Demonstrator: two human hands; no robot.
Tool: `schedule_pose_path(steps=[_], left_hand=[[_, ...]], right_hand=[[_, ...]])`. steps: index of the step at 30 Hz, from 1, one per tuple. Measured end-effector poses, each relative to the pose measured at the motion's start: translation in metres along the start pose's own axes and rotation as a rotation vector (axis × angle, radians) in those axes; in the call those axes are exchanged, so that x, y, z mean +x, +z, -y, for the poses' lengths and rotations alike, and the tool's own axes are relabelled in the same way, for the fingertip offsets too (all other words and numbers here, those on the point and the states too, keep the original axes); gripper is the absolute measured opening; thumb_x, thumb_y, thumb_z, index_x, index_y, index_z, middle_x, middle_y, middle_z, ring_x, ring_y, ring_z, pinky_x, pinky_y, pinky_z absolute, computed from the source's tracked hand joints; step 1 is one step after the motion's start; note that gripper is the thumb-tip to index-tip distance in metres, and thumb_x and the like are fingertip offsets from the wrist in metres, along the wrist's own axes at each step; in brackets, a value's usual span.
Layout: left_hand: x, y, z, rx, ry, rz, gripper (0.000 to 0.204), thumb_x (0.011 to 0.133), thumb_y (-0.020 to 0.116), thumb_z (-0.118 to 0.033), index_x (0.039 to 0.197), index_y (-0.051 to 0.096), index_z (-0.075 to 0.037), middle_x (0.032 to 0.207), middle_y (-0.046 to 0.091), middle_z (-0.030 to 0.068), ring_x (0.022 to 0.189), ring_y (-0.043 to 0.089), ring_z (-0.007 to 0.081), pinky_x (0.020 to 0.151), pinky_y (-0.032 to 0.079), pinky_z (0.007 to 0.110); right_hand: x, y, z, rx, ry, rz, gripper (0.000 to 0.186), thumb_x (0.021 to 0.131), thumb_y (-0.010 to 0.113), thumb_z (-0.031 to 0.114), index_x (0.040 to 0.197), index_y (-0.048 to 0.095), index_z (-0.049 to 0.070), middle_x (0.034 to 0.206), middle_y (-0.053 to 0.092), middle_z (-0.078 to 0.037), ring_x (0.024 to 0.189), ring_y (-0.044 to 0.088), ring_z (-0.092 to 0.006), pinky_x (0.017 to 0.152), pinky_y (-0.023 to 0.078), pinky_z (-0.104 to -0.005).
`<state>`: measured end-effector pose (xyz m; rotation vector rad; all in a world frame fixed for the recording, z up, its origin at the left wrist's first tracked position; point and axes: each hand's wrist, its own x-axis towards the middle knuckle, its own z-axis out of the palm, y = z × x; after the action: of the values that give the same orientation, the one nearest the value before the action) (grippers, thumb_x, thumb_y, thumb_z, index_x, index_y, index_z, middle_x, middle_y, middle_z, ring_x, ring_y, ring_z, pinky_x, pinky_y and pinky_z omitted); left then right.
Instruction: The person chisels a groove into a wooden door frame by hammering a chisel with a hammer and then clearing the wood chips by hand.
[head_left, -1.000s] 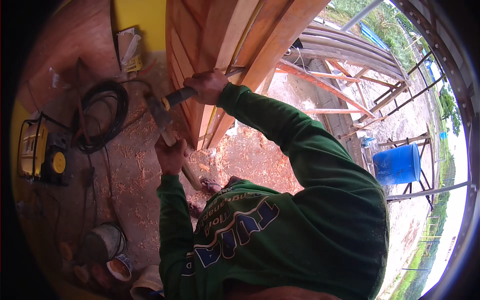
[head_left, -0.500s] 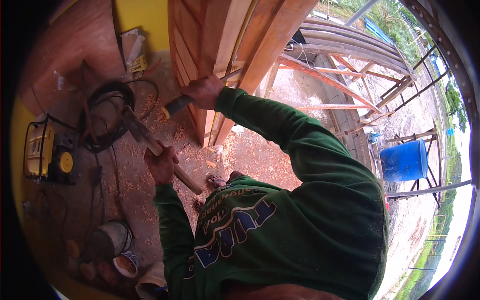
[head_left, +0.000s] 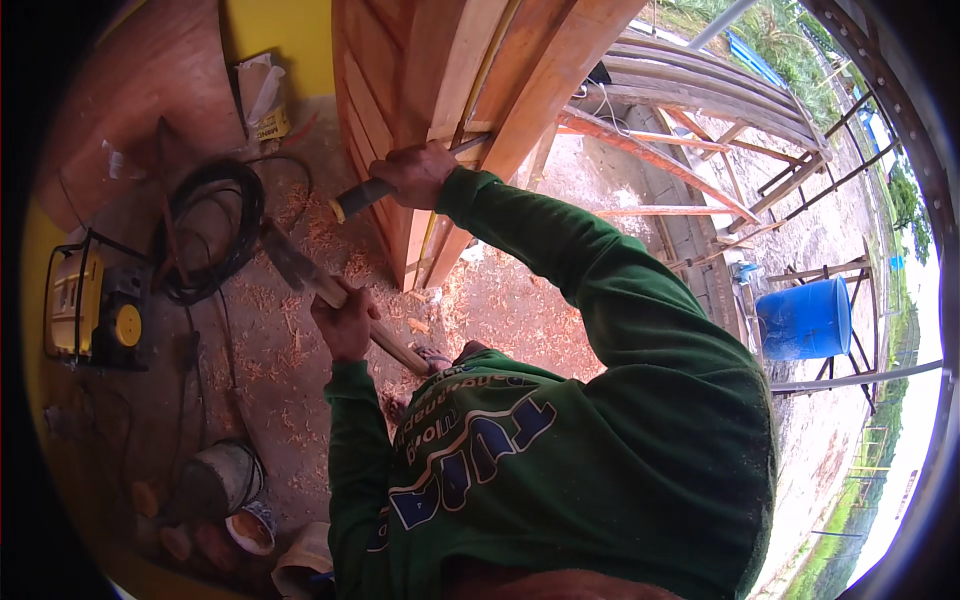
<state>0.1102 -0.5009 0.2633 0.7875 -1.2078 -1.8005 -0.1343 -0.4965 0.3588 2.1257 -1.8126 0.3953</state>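
My right hand (head_left: 415, 175) is closed round a chisel (head_left: 358, 201) with a dark, pale-ended handle. The chisel's blade lies against the edge of a tall wooden door (head_left: 400, 80), at a cut-out spot; its exact tip is hard to make out. Lower and to the left, my left hand (head_left: 345, 325) grips a hammer (head_left: 398, 348) by its wooden handle. The hammer's dark head is slightly blurred and points up and left, apart from the chisel's butt end.
Wood shavings litter the floor (head_left: 300, 350). At left are a coiled black hose (head_left: 215, 235) and a yellow-black machine (head_left: 95, 305). A bucket (head_left: 220, 475) stands lower left. Timber scaffolding (head_left: 690, 170) and a blue barrel (head_left: 805, 318) are on the right.
My left hand has moved a little to the right with the hammer. My right hand has shifted slightly up and right, with the chisel still at the door's edge.
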Motion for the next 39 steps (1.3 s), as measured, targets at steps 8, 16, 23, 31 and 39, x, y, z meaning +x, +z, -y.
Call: schedule_pose_path(steps=[8,16,23,31,39], left_hand=[[-0.058,-0.096,0.034,0.478,-0.129,-0.116,0.02,0.074,0.058,0.002,0.091,0.048,0.001,0.059,0.052,0.0057,0.04,0.052,0.0162,0.034,0.042,0.03],[-0.16,-0.194,0.064,0.832,-0.351,-0.046,0.025,0.072,0.064,-0.004,0.091,0.049,-0.001,0.056,0.047,0.006,0.039,0.049,0.0201,0.033,0.039,0.035],[-0.199,-0.209,0.067,0.912,-0.54,0.01,0.023,0.073,0.066,-0.008,0.088,0.051,0.0,0.059,0.05,0.008,0.043,0.052,0.0233,0.039,0.042,0.038],[-0.186,-0.193,0.053,0.909,-0.549,0.041,0.022,0.073,0.068,-0.011,0.086,0.052,0.0,0.062,0.052,0.0092,0.047,0.054,0.025,0.045,0.045,0.039],[-0.167,-0.173,0.046,0.927,-0.497,0.124,0.023,0.074,0.069,-0.013,0.083,0.054,0.001,0.065,0.054,0.0103,0.052,0.056,0.0266,0.05,0.047,0.039]], right_hand=[[-0.031,-0.035,0.052,0.225,0.008,0.087,0.026,0.072,0.066,0.015,0.097,0.061,0.014,0.081,0.064,-0.008,0.074,0.066,-0.0325,0.061,0.054,-0.0433],[-0.087,0.018,0.011,0.033,0.44,-0.195,0.06,0.073,0.062,0.004,0.132,0.051,0.011,0.144,0.026,-0.035,0.133,0.031,-0.0535,0.094,0.048,-0.0519],[-0.087,0.087,0.0,-0.162,0.468,-0.295,0.055,0.089,0.046,0.008,0.143,0.033,0.004,0.144,0.017,-0.042,0.133,0.023,-0.0603,0.108,0.031,-0.0588],[-0.101,0.069,0.02,0.107,0.45,-0.259,0.057,0.09,0.047,0.011,0.145,0.032,0.007,0.15,0.016,-0.034,0.139,0.021,-0.0523,0.112,0.029,-0.0522],[-0.107,0.092,-0.003,-0.061,0.402,-0.296,0.063,0.084,0.054,0.01,0.142,0.033,0.002,0.149,0.021,-0.032,0.134,0.032,-0.05,0.105,0.04,-0.0489]])
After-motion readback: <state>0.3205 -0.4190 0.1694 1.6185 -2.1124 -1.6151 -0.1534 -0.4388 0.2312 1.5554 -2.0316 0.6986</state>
